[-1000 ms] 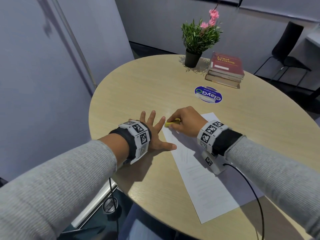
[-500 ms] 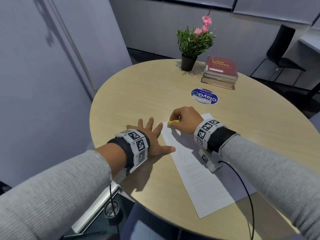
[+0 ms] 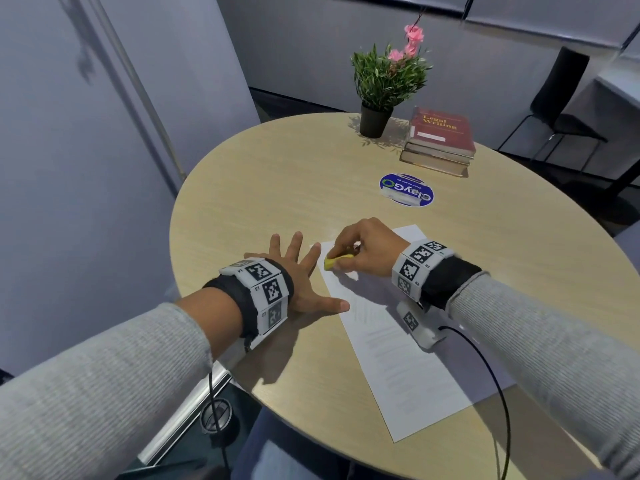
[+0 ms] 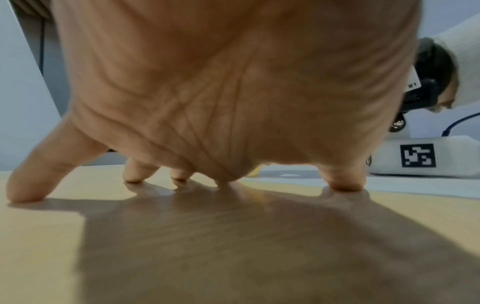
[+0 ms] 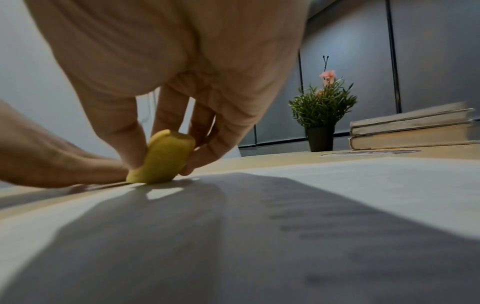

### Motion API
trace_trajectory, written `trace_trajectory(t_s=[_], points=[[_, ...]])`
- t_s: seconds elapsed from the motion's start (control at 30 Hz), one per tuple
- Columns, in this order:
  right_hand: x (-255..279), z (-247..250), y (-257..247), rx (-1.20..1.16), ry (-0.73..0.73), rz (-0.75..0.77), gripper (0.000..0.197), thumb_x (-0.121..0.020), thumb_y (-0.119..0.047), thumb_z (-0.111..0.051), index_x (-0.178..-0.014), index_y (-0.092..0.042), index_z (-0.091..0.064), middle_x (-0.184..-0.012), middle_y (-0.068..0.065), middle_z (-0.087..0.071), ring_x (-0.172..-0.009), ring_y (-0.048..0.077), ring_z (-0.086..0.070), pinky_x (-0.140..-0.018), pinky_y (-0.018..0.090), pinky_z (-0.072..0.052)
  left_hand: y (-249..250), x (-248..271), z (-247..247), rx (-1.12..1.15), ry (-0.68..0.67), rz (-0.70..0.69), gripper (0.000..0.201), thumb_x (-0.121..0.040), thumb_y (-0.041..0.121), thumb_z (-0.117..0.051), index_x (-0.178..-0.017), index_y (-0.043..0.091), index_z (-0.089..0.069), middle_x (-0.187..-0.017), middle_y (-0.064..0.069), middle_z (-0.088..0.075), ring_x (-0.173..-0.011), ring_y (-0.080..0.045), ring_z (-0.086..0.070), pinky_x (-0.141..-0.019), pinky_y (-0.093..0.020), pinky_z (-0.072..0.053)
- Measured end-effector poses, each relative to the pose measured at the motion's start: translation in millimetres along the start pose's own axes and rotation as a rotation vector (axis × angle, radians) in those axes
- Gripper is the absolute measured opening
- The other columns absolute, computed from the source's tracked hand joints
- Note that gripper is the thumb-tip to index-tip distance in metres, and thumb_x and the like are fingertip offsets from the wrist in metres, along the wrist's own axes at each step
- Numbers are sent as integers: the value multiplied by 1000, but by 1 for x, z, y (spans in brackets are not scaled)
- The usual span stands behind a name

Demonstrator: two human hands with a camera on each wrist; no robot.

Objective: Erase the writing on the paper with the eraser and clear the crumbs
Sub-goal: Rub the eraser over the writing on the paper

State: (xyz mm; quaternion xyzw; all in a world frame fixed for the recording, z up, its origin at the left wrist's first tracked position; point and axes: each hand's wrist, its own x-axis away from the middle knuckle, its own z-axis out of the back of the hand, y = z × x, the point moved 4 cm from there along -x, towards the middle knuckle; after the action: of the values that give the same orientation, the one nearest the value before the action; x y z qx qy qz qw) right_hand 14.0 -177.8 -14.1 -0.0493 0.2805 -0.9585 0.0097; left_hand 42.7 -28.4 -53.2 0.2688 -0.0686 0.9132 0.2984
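Note:
A white sheet of paper with faint lines of writing lies on the round wooden table. My right hand pinches a yellow eraser between thumb and fingers, its lower end touching the paper near the top left corner. The right wrist view shows the eraser standing on the sheet. My left hand lies spread on the table just left of the paper, fingertips down on the wood and thumb at the paper's edge. I cannot make out any crumbs.
At the far side of the table stand a potted plant with pink flowers, a stack of books topped by a red one and a round blue sticker. A black chair stands beyond. A cable runs from my right wrist.
The right hand has slid the eraser a little toward me and left along the top of the sheet. The left hand has stayed spread beside the paper.

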Motion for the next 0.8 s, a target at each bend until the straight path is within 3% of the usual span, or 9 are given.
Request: trace_trajectory(t_s=[0.17, 0.33, 0.47, 0.6, 0.73, 0.8], points=[[-6, 11, 8, 105, 154, -84, 19, -78, -27, -74, -93, -16, -76, -95, 2, -72, -85, 15, -61, -73, 26, -46, 0, 1, -1, 10, 1, 1, 124, -60, 101, -35, -151, 41, 24, -159, 5, 34, -148, -38, 23, -112, -72, -11], [5, -2, 1, -23, -40, 50, 17, -75, -24, -77, -90, -18, -77, -91, 0, -71, -82, 12, -62, -73, 23, -49, -1, 0, -2, 14, 2, -7, 124, -60, 100, -35, -151, 40, 24, -159, 3, 34, -147, -39, 24, -111, -74, -8], [-3, 8, 11, 115, 142, -33, 18, -79, -23, -73, -95, -16, -76, -97, 1, -71, -89, 18, -62, -82, 34, -52, 1, 3, -1, 15, 1, -6, 122, -62, 99, -35, -152, 40, 23, -159, 3, 33, -147, -39, 24, -111, -73, -8], [7, -8, -2, 17, -32, 129, 19, -80, -22, -74, -97, -16, -76, -96, -3, -70, -81, 9, -61, -75, 20, -47, 1, 2, -1, 20, 8, -9, 122, -63, 99, -36, -152, 39, 23, -160, 3, 33, -147, -40, 24, -110, -74, -9], [1, 4, 8, 147, 103, 1, 22, -84, -22, -68, -104, -16, -74, -107, 1, -69, -97, 17, -61, -83, 25, -45, 2, 3, -1, 23, 4, -9, 122, -63, 98, -37, -152, 39, 23, -159, 3, 33, -147, -39, 25, -110, -75, -8], [2, -1, 4, 126, 70, 73, 21, -83, -21, -69, -103, -15, -74, -104, 0, -68, -91, 14, -60, -78, 18, -42, 2, 3, -1, 20, 2, -8, 123, -62, 99, -36, -152, 39, 23, -159, 3, 33, -147, -40, 25, -110, -76, -9]])
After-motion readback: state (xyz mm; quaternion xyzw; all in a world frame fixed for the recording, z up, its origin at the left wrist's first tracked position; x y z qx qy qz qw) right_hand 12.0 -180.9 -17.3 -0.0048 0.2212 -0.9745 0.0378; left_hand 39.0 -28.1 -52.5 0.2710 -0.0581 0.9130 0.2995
